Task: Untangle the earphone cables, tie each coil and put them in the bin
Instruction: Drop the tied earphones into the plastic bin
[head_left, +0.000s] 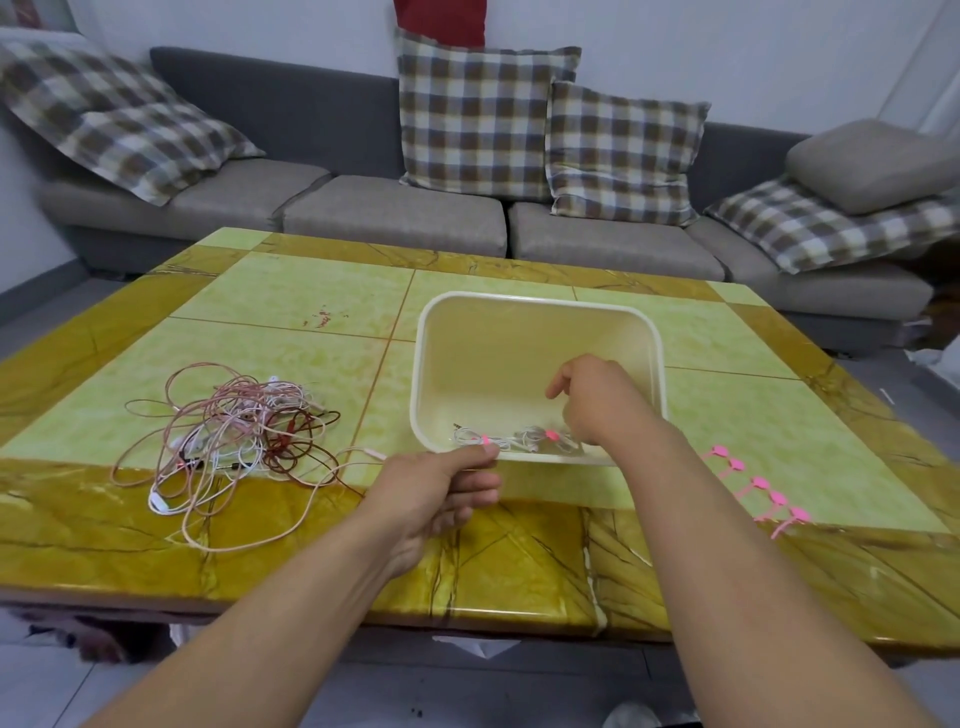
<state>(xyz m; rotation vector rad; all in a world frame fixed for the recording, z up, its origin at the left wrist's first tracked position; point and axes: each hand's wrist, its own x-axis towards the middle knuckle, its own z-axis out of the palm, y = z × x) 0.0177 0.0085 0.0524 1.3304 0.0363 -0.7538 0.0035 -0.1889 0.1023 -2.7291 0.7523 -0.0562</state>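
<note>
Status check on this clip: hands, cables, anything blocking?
Left hand grips bin near rim; right hand inside bin, grasp unclear. Two tied coils in bin. Tangled cables remain left; pink ties right. Nothing blocking.

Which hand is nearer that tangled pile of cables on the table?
Left. The left hand grips the bin's near rim, just right of the tangle. The right hand is farther right, inside the bin.

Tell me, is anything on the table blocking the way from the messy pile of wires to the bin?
No, nothing visible does. The tangled cables lie left of the bin, with only bare table between them. The left hand grips the bin's near rim, and the right hand reaches inside. The pink ties lie on the other side.
</note>
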